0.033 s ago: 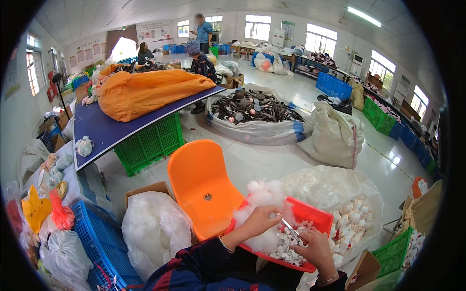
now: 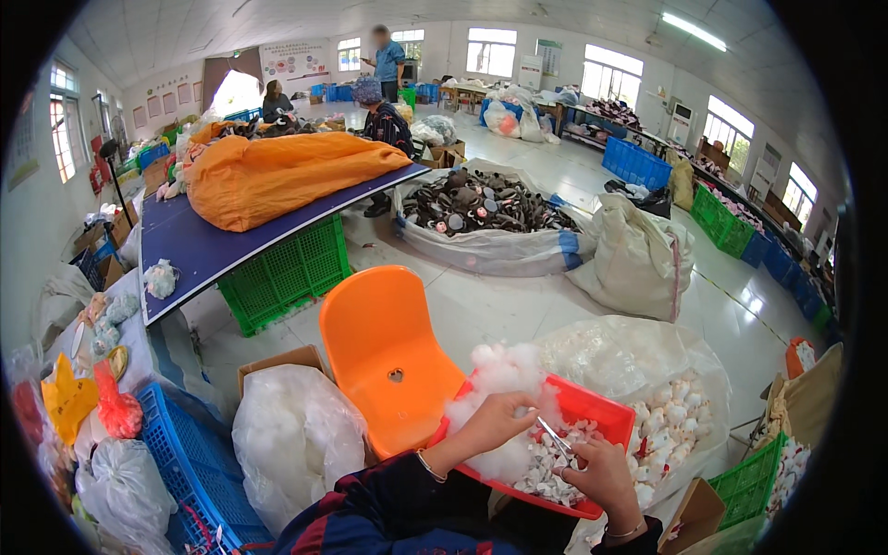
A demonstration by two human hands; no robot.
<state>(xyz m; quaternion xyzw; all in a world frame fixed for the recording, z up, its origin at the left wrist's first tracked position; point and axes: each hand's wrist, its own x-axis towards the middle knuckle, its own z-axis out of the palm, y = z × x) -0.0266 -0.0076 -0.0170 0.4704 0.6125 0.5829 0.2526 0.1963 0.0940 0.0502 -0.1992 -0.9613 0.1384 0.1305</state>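
Observation:
A red plastic tray [image 2: 599,408] rests on my lap and holds several small white pieces [image 2: 553,470] and a puff of white stuffing [image 2: 504,372]. My left hand [image 2: 493,421] pinches the stuffing over the tray's near left side. My right hand [image 2: 603,474] is at the tray's front edge, gripping a thin metal tool [image 2: 553,435] whose tip points up-left toward my left fingers. The two hands are close together, and the tool almost reaches the stuffing.
An orange chair [image 2: 388,356] stands just beyond the tray. A clear bag of small white toys [image 2: 668,418] sits to the right, a cardboard box with a white bag [image 2: 289,435] and a blue crate [image 2: 196,474] to the left. A blue table [image 2: 199,248] carries an orange sack [image 2: 277,176]. People [image 2: 381,116] work far back.

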